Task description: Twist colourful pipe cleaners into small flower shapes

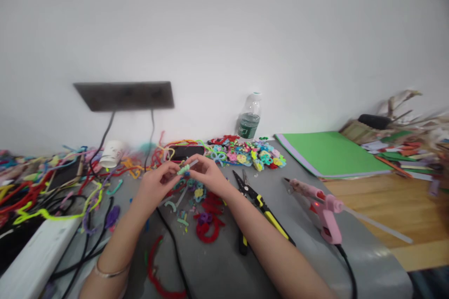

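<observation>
Both hands meet over the middle of the grey table, pinching a small pale-green pipe cleaner piece (184, 169) between them. The fingers of my left hand (159, 182) are closed on its left side. From the right, my right hand (206, 175) grips it with thumb and fingertips. Beneath the hands lie small pipe cleaner flowers, one with a yellow centre (199, 193). Red pipe cleaner coils (207, 231) with a purple knot are just below them. Yellow-and-black pliers (261, 205) lie beside my right forearm.
A pink glue gun (321, 208) with a lit red light lies at the right, its cord running forward. Behind stand a water bottle (249, 117) and piled pipe cleaner flowers (252, 152). Green sheets (315, 153) lie back right. Loose pipe cleaners, a paper cup (111, 154) and cables crowd the left.
</observation>
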Action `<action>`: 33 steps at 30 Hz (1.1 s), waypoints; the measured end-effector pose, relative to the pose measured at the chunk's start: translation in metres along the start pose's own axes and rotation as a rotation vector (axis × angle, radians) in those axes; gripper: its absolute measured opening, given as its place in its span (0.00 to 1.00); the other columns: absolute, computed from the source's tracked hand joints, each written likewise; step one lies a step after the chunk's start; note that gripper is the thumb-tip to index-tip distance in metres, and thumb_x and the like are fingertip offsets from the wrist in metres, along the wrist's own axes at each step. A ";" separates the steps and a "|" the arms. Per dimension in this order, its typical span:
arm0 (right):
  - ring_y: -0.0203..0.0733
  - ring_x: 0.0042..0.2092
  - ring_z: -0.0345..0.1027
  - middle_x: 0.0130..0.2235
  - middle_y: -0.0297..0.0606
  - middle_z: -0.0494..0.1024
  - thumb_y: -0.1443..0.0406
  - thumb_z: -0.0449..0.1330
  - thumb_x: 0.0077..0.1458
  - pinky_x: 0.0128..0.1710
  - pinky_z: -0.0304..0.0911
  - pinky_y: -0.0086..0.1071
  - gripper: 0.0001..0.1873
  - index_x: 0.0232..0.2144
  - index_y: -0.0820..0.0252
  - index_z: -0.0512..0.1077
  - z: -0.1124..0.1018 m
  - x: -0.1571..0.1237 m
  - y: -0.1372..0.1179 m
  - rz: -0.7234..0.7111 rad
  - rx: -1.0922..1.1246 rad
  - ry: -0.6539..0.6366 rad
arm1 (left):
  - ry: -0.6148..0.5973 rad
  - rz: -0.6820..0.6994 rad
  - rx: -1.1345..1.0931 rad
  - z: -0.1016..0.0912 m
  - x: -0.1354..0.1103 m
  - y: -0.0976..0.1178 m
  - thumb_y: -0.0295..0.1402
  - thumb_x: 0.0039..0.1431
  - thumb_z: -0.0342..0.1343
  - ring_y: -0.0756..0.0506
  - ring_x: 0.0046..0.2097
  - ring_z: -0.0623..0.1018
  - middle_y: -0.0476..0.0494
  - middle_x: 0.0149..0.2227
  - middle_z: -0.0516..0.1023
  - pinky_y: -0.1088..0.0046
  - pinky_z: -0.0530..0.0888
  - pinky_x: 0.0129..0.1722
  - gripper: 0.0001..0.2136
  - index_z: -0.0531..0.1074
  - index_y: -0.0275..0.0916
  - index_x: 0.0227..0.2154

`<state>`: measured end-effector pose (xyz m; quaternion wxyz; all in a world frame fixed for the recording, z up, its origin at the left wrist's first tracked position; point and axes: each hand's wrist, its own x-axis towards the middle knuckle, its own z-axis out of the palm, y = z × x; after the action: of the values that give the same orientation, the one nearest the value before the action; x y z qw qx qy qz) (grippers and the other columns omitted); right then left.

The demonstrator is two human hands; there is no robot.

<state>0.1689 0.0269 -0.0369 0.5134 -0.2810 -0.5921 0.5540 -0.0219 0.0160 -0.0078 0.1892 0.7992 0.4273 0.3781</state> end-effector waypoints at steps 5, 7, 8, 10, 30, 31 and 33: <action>0.35 0.31 0.68 0.31 0.33 0.74 0.56 0.68 0.49 0.34 0.64 0.30 0.16 0.35 0.59 0.72 0.001 0.001 0.003 0.005 0.055 -0.004 | -0.034 -0.003 -0.006 0.001 0.001 0.002 0.37 0.58 0.55 0.49 0.28 0.79 0.51 0.29 0.81 0.77 0.74 0.29 0.05 0.72 0.42 0.34; 0.34 0.29 0.69 0.30 0.33 0.75 0.55 0.68 0.49 0.34 0.66 0.30 0.17 0.35 0.59 0.72 0.000 0.002 0.004 0.019 0.098 0.017 | -0.033 -0.017 -0.015 0.000 0.001 0.003 0.38 0.58 0.55 0.48 0.29 0.80 0.50 0.29 0.81 0.76 0.74 0.30 0.06 0.72 0.42 0.35; 0.35 0.29 0.69 0.30 0.33 0.75 0.54 0.68 0.49 0.33 0.66 0.31 0.17 0.35 0.59 0.71 0.000 0.002 0.004 0.025 0.117 0.028 | -0.025 -0.027 -0.013 0.000 0.001 0.003 0.38 0.58 0.55 0.48 0.30 0.80 0.50 0.29 0.81 0.75 0.75 0.30 0.07 0.72 0.42 0.35; 0.35 0.29 0.69 0.30 0.33 0.75 0.54 0.68 0.48 0.34 0.67 0.31 0.18 0.35 0.59 0.71 -0.001 0.002 0.003 0.035 0.136 0.044 | -0.008 -0.049 0.000 -0.001 0.001 0.003 0.39 0.58 0.55 0.48 0.30 0.80 0.50 0.29 0.80 0.75 0.75 0.31 0.07 0.72 0.42 0.34; 0.35 0.26 0.66 0.28 0.33 0.75 0.56 0.68 0.44 0.30 0.65 0.30 0.16 0.34 0.59 0.75 -0.010 0.007 0.006 0.048 0.153 0.411 | 0.052 -0.098 0.107 -0.004 0.001 -0.010 0.35 0.58 0.54 0.48 0.27 0.77 0.51 0.28 0.79 0.75 0.73 0.30 0.05 0.73 0.42 0.32; 0.35 0.27 0.66 0.30 0.34 0.75 0.55 0.68 0.44 0.30 0.65 0.31 0.17 0.34 0.59 0.75 -0.012 0.008 0.006 0.037 0.156 0.453 | 0.038 -0.113 0.118 -0.004 0.001 -0.013 0.34 0.57 0.53 0.48 0.26 0.76 0.51 0.27 0.79 0.75 0.73 0.30 0.05 0.73 0.42 0.31; 0.35 0.27 0.66 0.31 0.35 0.76 0.55 0.68 0.44 0.30 0.66 0.31 0.17 0.34 0.59 0.75 -0.013 0.008 0.006 0.023 0.120 0.485 | -0.004 -0.125 0.140 -0.002 0.001 -0.020 0.34 0.57 0.54 0.47 0.27 0.77 0.51 0.27 0.79 0.74 0.73 0.29 0.05 0.73 0.41 0.32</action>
<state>0.1770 0.0404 -0.0423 0.6497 -0.3816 -0.4145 0.5104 -0.0337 0.0281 -0.0183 0.1570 0.7830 0.5013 0.3332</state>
